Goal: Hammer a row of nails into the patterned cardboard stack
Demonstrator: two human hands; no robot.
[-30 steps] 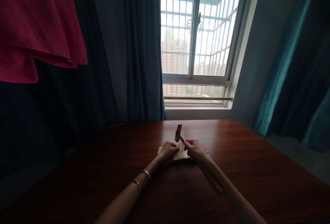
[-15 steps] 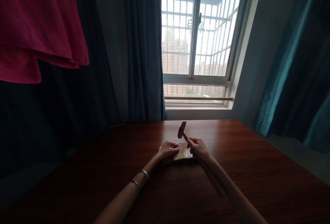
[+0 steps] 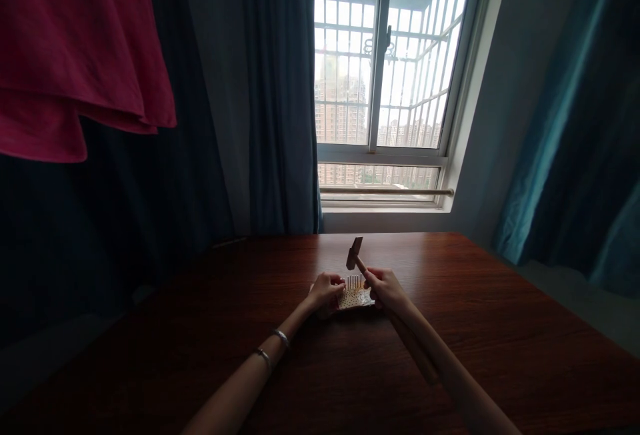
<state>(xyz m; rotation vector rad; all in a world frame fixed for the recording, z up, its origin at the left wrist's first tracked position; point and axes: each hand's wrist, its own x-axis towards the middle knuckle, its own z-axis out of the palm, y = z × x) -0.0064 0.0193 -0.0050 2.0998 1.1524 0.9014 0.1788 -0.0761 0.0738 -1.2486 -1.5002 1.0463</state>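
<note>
A small pale board (image 3: 356, 299) dotted with holes lies on the dark wooden table (image 3: 500, 328), with a row of thin nails (image 3: 354, 281) standing upright in its far edge. My left hand (image 3: 326, 291) is closed at the board's left side, its fingertips pinched by the nails. My right hand (image 3: 385, 288) is wrapped round the handle of a small hammer (image 3: 354, 253), whose head is raised just above the nails. The long wooden handle runs back under my right forearm.
A barred window (image 3: 385, 81) stands behind the table, with dark blue curtains (image 3: 280, 101) on both sides. Red cloth (image 3: 75, 55) hangs at the upper left. Two bangles (image 3: 273, 347) circle my left wrist.
The hammer head rose and shifted slightly right from a second ago, then dipped a little. My hands stay at the board; the view drifted slightly.
</note>
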